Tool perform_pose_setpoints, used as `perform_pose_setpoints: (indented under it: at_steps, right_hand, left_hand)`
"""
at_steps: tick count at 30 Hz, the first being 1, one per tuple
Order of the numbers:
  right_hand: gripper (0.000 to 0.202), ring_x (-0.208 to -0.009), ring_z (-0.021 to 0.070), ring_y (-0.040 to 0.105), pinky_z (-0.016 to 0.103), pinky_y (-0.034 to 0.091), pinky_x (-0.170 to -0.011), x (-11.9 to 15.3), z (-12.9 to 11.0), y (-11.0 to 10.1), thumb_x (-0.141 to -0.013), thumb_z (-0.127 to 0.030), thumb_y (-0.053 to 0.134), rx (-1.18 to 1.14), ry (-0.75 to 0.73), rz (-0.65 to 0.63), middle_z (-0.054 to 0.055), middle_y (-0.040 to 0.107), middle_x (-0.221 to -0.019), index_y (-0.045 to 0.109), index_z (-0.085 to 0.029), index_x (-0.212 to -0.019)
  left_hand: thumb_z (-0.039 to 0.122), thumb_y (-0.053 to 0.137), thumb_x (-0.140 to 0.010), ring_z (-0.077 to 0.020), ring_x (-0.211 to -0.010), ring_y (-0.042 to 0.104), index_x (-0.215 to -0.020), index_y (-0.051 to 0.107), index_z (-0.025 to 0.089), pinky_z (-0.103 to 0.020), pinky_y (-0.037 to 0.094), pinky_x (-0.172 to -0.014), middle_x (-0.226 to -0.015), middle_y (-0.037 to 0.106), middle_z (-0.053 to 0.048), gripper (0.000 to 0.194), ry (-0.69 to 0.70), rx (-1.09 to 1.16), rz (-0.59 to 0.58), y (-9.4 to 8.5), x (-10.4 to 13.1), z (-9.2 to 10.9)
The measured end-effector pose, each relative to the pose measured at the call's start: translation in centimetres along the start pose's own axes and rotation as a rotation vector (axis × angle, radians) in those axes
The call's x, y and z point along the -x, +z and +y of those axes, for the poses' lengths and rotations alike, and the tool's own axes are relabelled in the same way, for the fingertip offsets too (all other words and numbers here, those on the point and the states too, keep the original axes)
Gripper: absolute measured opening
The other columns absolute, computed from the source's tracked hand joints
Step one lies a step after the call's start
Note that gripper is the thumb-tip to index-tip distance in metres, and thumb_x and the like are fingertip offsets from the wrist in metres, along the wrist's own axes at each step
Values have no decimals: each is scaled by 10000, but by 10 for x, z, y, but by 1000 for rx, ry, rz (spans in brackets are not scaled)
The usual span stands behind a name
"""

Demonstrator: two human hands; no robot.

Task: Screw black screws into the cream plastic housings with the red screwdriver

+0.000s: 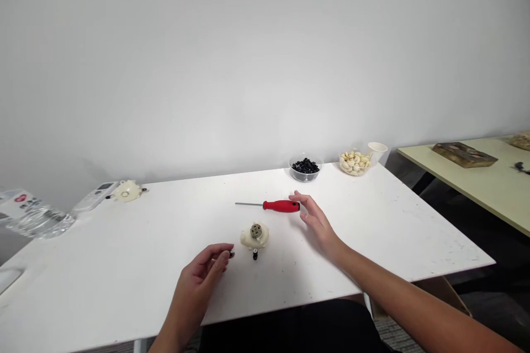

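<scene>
Between the thumb and forefinger of my left hand (209, 273) is a small black part (232, 253), mostly hidden by the fingertips. Just right of it lies a cream plastic housing (248, 238) with a round grey metal piece (256, 230) on top. A similar small black part with a pale centre (255, 254) is at the housing's near side. My right hand (318, 226) is open, its fingers apart around the butt end of a red-handled screwdriver (281, 206); whether they touch it I cannot tell. The screwdriver lies flat behind the housing, blade pointing left.
At the back stand a clear bowl of black parts (305, 167), a bowl of cream pieces (354, 162) and a white cup (377, 149). Far left are another cream housing (127, 191), a white remote (96, 196) and a lying water bottle (35, 215). A second table (467, 176) stands right.
</scene>
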State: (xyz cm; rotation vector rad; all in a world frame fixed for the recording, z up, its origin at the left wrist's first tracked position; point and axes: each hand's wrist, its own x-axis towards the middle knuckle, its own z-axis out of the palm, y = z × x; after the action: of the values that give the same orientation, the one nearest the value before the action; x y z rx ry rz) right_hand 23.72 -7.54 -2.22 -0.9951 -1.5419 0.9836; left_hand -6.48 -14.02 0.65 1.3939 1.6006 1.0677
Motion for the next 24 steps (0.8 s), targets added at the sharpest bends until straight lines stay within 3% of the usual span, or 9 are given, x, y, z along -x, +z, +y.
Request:
perform_pose_setpoints:
  at_steps: [3, 5, 8, 14, 17, 20, 24]
  right_hand:
    - [291, -1397, 316, 495, 531, 407, -1141, 13, -10, 16, -1028, -427, 501, 213, -94, 54, 102, 612, -1365, 588, -284, -1265]
    - [271, -1308, 325, 542, 525, 443, -1081, 20, -15, 28, -983, -361, 577, 424, -259, 118, 118, 614, -1313, 595, -259, -1233]
    - [343, -1165, 307, 596, 488, 472, -988, 26, -19, 46, -899, -276, 666, 620, -507, 47, 116, 642, -1223, 585, -237, -1231]
    - [535, -944, 311, 591, 484, 449, -845, 6, -20, 71, -858, -531, 730, 779, -428, -59, 125, 690, -1059, 590, -185, -1241]
    - [359, -917, 290, 575, 463, 435, -838, -15, -13, 72, -828, -318, 706, 815, -475, -145, 98, 695, -984, 627, -187, -1153]
    - [411, -956, 270, 576, 438, 426, -859, -33, -6, 64, -772, -99, 609, 805, -555, -210, 76, 697, -996, 642, -209, -1167]
    - [442, -1000, 270, 577, 453, 421, -898, -39, -3, 55, -799, -64, 553, 738, -548, -177, 76, 694, -1037, 640, -227, -1200]
  left_hand:
    - [626, 702, -851, -245, -840, 713, -1103, 779, 201, -344, 585, -828, -944, 791, -77, 499, -18, 5, 2, -2, -4, -2]
    - [631, 707, -845, -245, -824, 713, -1140, 771, 188, -356, 591, -820, -950, 791, -89, 536, -21, 16, -6, -5, -7, -3]
    - [618, 705, -853, -241, -818, 714, -1116, 775, 182, -353, 592, -802, -954, 792, -95, 514, -9, 46, -36, -7, -10, -1]
    - [504, 697, -907, -207, -820, 698, -1045, 773, 197, -310, 564, -787, -968, 785, -66, 345, 72, 50, -146, 1, -39, 14]
    - [474, 686, -923, -210, -869, 698, -1046, 765, 192, -306, 559, -799, -999, 781, -68, 317, 138, 67, -181, 12, -69, 18]
    - [461, 691, -917, -216, -891, 697, -1064, 762, 185, -310, 562, -796, -1010, 774, -74, 321, 169, 82, -263, 22, -98, 17]
    - [465, 697, -915, -206, -843, 686, -1063, 761, 188, -302, 559, -745, -968, 765, -68, 320, 179, 88, -359, 26, -116, 12]
